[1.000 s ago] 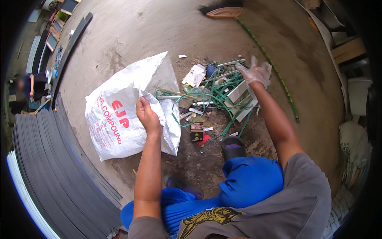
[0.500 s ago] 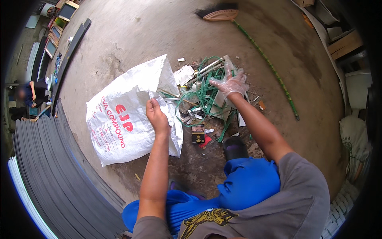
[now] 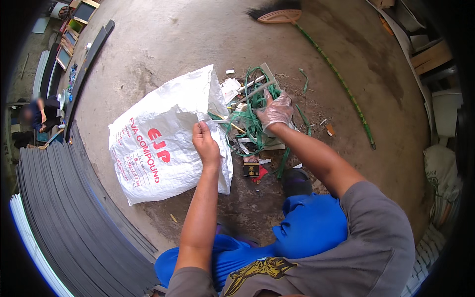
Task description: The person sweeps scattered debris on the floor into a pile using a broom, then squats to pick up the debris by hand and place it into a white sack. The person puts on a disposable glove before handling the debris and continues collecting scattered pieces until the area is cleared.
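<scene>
- The bare left hand point(image 3: 206, 143) is pinching the mouth edge of a white woven-plastic sack point(image 3: 173, 116); the sack is lying mostly to that hand's left.
- The right hand point(image 3: 277, 110), in a clear thin plastic glove, is resting among a tangle of flat green plastic strapping point(image 3: 242, 119); hidden fingertips, so how tightly it is closing cannot be told.
- Risk, judged: strapping loops are trailing left of the right hand toward the sack mouth; pulling could snag the rim or scatter litter.
- Risk, judged: a pale, hard-edged flat piece point(image 3: 268, 74) is jutting beyond the right hand; its edge could tear the glove.
- Around: a small black box point(image 3: 251, 169) is lying below the right hand, a black sandal point(image 3: 297, 181) is obstructing its nearer side, and a black-bristled broom with a green handle point(image 3: 336, 72) is lying well beyond.
</scene>
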Motion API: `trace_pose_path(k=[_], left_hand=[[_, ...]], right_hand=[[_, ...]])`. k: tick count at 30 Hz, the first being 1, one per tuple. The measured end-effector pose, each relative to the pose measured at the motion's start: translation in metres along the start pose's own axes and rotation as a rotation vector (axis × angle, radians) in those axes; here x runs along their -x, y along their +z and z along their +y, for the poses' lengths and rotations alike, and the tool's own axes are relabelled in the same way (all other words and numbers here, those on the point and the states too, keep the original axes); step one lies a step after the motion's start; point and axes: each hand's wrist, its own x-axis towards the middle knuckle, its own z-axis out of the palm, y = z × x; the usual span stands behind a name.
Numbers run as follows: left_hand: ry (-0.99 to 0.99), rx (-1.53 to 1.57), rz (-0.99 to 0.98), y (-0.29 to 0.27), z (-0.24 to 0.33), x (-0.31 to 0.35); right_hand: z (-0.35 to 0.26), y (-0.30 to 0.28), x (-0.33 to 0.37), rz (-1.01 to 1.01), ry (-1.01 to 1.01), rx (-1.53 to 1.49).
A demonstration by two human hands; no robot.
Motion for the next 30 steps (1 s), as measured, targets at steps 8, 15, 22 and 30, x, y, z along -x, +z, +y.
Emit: trace_pose_path(k=[8, 15, 22, 30], left_hand=[[-0.002, -0.009, -0.008, -0.004, 0.007, 0.002], [-0.038, 0.020, -0.058, -0.013, 0.009, 0.001], [-0.001, 0.005, -0.032, -0.001, 0.034, 0.006], [0.007, -0.013, 0.000, -0.001, 0.038, 0.002]], right_hand=[[-0.006, -0.009, -0.003, -0.040, -0.073, 0.072], [0.027, 0.012, -0.007, 0.064, -0.202, -0.014], [0.031, -0.017, -0.009, -0.112, -0.069, 0.010], [0.059, -0.006, -0.030, -0.015, -0.112, -0.523]])
